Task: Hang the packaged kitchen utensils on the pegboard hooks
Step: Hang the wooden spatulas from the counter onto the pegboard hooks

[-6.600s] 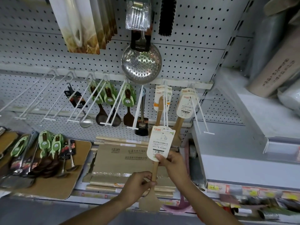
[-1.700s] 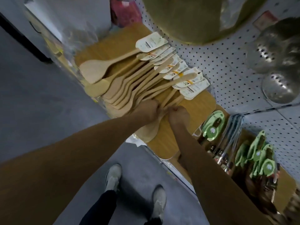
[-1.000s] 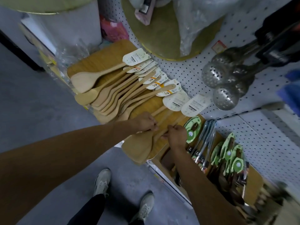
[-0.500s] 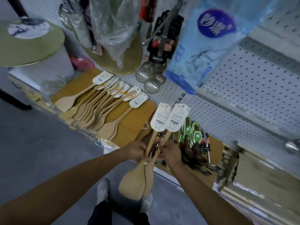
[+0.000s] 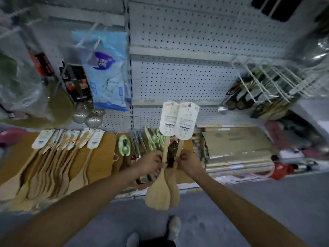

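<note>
1. Holding two wooden spatulas (image 5: 164, 175) upright below the pegboard (image 5: 178, 77), the left hand (image 5: 151, 164) and right hand (image 5: 188, 163) each have fingers closed round a handle.
2. The person should align the card (image 5: 186, 120) holes with a hook.
3. The white hooks (image 5: 263, 81), right of the pegboard's bare middle, look crowded; shelf stock lies beneath.

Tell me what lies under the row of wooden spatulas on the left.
The wooden spatulas lie fanned on a wooden board, bare at its right end. How far the board runs beneath them is covered.
</note>
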### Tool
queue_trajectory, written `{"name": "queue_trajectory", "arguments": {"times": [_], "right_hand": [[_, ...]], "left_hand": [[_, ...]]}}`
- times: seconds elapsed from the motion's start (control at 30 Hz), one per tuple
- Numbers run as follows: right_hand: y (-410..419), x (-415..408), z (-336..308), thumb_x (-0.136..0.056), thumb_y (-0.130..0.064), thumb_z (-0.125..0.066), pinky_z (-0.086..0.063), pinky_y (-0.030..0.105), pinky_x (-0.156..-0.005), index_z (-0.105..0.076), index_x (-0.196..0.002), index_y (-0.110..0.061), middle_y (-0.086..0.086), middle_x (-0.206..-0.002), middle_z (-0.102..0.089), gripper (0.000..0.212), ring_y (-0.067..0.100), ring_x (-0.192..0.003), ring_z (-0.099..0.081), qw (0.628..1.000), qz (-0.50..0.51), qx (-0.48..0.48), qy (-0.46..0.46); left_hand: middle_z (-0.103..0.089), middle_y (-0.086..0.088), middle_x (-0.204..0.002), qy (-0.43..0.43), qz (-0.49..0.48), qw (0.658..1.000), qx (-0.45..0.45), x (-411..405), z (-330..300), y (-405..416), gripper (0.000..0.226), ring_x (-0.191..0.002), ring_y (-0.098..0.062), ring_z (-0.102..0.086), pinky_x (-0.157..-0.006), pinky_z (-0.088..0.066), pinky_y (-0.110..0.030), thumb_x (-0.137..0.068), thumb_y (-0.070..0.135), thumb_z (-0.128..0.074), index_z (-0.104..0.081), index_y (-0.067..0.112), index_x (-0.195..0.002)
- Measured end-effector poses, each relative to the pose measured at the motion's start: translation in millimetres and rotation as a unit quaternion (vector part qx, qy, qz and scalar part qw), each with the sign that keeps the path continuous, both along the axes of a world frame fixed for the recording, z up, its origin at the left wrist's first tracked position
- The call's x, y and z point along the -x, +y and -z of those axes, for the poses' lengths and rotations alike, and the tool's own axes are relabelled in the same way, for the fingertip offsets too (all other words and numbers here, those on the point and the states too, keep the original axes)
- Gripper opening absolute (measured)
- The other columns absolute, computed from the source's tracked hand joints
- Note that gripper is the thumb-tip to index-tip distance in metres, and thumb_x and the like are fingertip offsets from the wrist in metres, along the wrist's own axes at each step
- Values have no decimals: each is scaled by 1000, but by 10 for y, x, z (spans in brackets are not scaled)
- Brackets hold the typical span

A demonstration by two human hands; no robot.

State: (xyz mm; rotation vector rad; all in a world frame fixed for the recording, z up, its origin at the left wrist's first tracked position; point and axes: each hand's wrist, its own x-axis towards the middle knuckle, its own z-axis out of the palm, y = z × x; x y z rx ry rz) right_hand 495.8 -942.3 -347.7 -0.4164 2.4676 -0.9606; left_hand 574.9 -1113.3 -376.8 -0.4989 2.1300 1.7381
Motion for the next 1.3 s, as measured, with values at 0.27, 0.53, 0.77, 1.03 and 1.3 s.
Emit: {"name": "queue_trajectory", "arguments": {"times": [0.27, 0.53, 0.77, 1.03, 1.3], "right_hand": [[959, 232, -493, -91, -9, -61, -54, 43, -59, -51, -71, -14, 13, -69, -67, 23, 32, -67, -67, 993, 83, 47, 72], [2292, 658, -636, -93, -23, -60, -55, 50, -71, -53, -79, -19, 1, -75, -71, 15, 21, -73, -69, 983, 131, 77, 99], [3475, 1121, -791, -97, -30, -53, -54, 52, -76, -50, -77, -29, -3, -77, -70, 21, 21, -77, -67, 975, 145, 105, 135], [4495, 1578, -892, -95, -31, -55, -56, 52, -78, -59, -87, -24, -4, -82, -71, 11, 19, -81, -68, 969, 139, 146, 143], [5113, 1923, -894, -96, -28, -59, -59, 48, -78, -62, -88, -14, 2, -82, -71, 17, 18, -80, -70, 959, 157, 190, 143]], "left_hand": [[-70, -27, -92, 96, 72, 992, 39, 571, -444, 772, 23, -73, -38, -72, -69, -63, -45, -92, 14, -70, -60, -3, -104], [-75, -5, -88, 178, 58, 981, 49, 1175, -710, 1927, 18, -68, -22, -73, -68, -63, -45, -94, 23, -68, -67, 8, -104], [-77, -1, -86, 206, 59, 975, 61, 1674, -819, 3076, 11, -68, -22, -73, -62, -61, -34, -95, 23, -66, -70, 13, -96], [-77, 2, -87, 260, 52, 962, 68, 2058, -989, 4109, 14, -81, -11, -75, -74, -63, -36, -94, 23, -69, -72, 19, -107], [-76, 4, -87, 264, 79, 957, 89, 2536, -1020, 4653, 7, -83, -18, -74, -77, -62, -48, -89, 31, -73, -73, 25, -94]]}}
